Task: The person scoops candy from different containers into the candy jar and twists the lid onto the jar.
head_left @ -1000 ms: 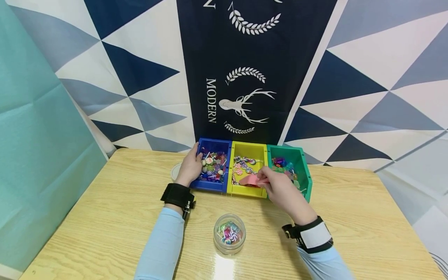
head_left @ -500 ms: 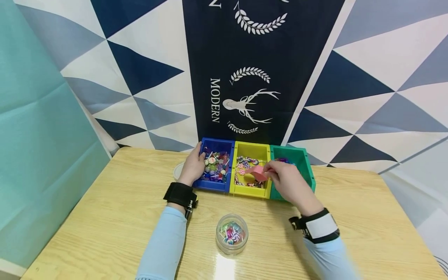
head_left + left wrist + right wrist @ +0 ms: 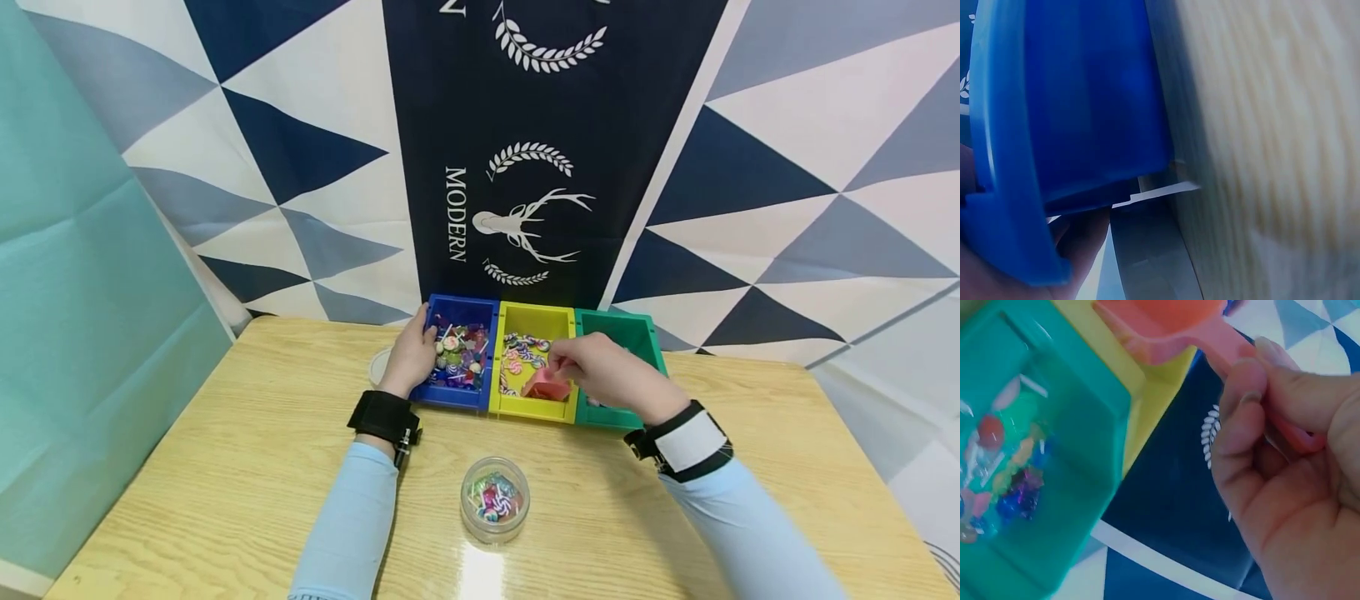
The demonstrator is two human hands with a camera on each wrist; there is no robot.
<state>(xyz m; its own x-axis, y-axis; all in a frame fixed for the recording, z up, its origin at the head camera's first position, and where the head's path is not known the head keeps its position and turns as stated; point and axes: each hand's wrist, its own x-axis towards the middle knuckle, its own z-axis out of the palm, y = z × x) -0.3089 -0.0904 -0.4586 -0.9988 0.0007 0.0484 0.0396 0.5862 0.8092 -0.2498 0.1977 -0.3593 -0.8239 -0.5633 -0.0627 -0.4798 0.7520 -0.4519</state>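
My right hand (image 3: 611, 375) pinches the handle of a pink scoop (image 3: 546, 386) between thumb and fingers. The scoop's bowl dips into the near right part of the yellow bin (image 3: 536, 315), among striped candy-shaped charms (image 3: 517, 354). In the right wrist view, the thumb presses on the scoop handle (image 3: 1229, 345) with the fingers curled beneath. My left hand (image 3: 408, 358) grips the left side of the blue bin (image 3: 450, 400), thumb over the rim. Fingers also show under this rim (image 3: 1004, 156) in the left wrist view. The scoop's contents are partly hidden.
The green bin (image 3: 626, 325) joins the yellow one on the right and holds colourful pieces (image 3: 1019, 481). A clear round jar (image 3: 495, 529) with mixed charms stands nearer on the wooden table (image 3: 262, 467). A pale disc (image 3: 378, 367) lies behind my left hand.
The scoop has risen off the yellow bin's charms, then come back down into them. My right wrist has turned and swung outward. The left hand keeps its grip on the blue bin.
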